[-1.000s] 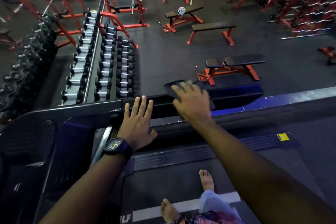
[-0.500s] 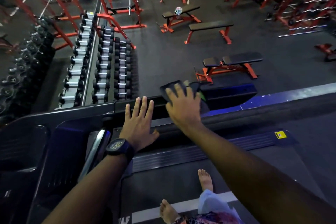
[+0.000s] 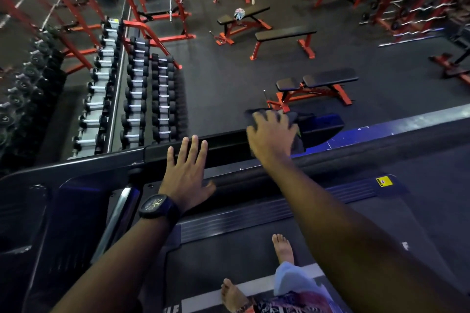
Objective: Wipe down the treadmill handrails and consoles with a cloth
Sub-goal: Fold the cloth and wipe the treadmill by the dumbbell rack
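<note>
Right hand (image 3: 272, 142) slid rightward; blurred fingers (image 3: 258, 118) hide most of cloth (image 3: 292, 117).

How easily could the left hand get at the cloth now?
Probably yes, but only its edges: the right hand covers most of the cloth; the left hand rests nearby, nothing between.

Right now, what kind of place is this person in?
Most likely a gym. Rows of dumbbells sit on racks, red-framed weight benches stand on the dark floor, and the person stands barefoot on a treadmill.
</note>
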